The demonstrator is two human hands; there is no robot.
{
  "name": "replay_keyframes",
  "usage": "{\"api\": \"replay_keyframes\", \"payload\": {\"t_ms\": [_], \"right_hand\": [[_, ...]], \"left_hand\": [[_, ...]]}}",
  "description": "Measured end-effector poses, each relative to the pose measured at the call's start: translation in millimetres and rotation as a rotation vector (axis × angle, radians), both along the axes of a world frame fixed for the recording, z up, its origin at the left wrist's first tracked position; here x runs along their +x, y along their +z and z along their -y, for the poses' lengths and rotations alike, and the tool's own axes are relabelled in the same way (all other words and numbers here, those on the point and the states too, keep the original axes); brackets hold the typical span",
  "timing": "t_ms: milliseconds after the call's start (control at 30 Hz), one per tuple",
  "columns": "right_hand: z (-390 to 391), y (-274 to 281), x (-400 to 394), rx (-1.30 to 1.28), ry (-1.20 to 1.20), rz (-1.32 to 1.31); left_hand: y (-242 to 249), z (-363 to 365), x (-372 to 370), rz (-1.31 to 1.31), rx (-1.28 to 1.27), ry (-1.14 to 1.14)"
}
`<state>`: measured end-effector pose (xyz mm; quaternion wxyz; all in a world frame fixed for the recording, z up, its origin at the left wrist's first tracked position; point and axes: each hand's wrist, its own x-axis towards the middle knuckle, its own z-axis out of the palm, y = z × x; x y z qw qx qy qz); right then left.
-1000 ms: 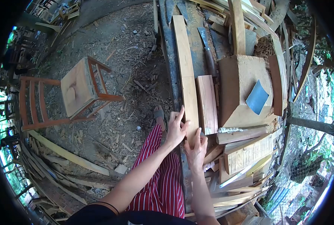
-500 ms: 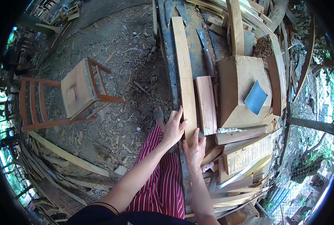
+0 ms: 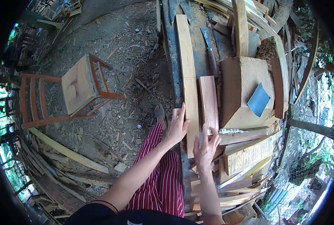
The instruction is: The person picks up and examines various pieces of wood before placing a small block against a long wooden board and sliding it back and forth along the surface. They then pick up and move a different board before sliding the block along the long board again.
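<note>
A long, narrow wooden board (image 3: 189, 80) lies lengthwise on the dark bench, with a thin line across it about halfway along. My left hand (image 3: 177, 125) rests at its left edge, index finger stretched along the side and thumb over the top face. The other left fingers are partly hidden. My right hand (image 3: 207, 148) is beside the near end of the board, fingers spread and holding nothing. Just beyond its fingertips lies a shorter reddish wooden block (image 3: 209, 99). A hand saw (image 3: 209, 52) with a dark handle lies farther up, right of the board.
A big angular wooden block (image 3: 245, 90) with a bluish sheet (image 3: 259, 99) on it stands at right. Wood offcuts (image 3: 249, 153) pile up below it. On the littered ground at left, a wooden chair (image 3: 78, 86) lies on its side. The bench edge (image 3: 173, 67) runs beside my legs.
My right hand has lifted off the near end of the board, moved slightly right and spread its fingers. My left hand stays at the board's edge. The view has shifted slightly.
</note>
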<state>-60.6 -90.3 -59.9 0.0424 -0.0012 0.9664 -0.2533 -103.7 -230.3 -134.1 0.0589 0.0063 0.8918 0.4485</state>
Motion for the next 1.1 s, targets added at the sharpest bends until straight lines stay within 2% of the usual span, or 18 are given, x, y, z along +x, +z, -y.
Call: {"api": "replay_keyframes", "payload": {"t_ms": [67,267,333,500,567,667,733,800,867,933,1100], "right_hand": [[-3,0,-22,0.073,-0.050,-0.230],[-8,-34,-62,0.202,-0.021,-0.135],[-7,-30,-69,0.261,-0.043,-0.017],[-7,-39,-70,0.358,-0.063,-0.078],[-7,-38,-70,0.312,-0.077,-0.057],[-8,-36,-70,0.177,-0.110,-0.055],[-5,-30,-72,0.086,-0.127,-0.080],[4,-21,-67,-0.031,-0.128,-0.131],[12,-13,-70,-0.022,-0.068,-0.139],[19,-13,-79,0.052,-0.014,-0.127],[33,-23,-98,0.179,0.057,-0.059]], "left_hand": [[-2,0,0,-0.010,-0.008,-0.007],[2,-3,0,0.001,-0.062,0.023],[2,-3,0,0.005,-0.057,0.018],[9,-5,-2,0.060,-0.082,0.007],[10,-6,-2,0.106,-0.100,0.011],[10,-8,1,0.047,-0.120,0.016],[16,-13,0,-0.018,-0.221,0.100],[14,-18,0,0.030,-0.155,0.138],[9,-20,-1,-0.045,-0.324,0.127],[-4,-22,2,-0.013,-0.261,0.127],[-18,-21,7,-0.125,-0.135,0.120]]}}
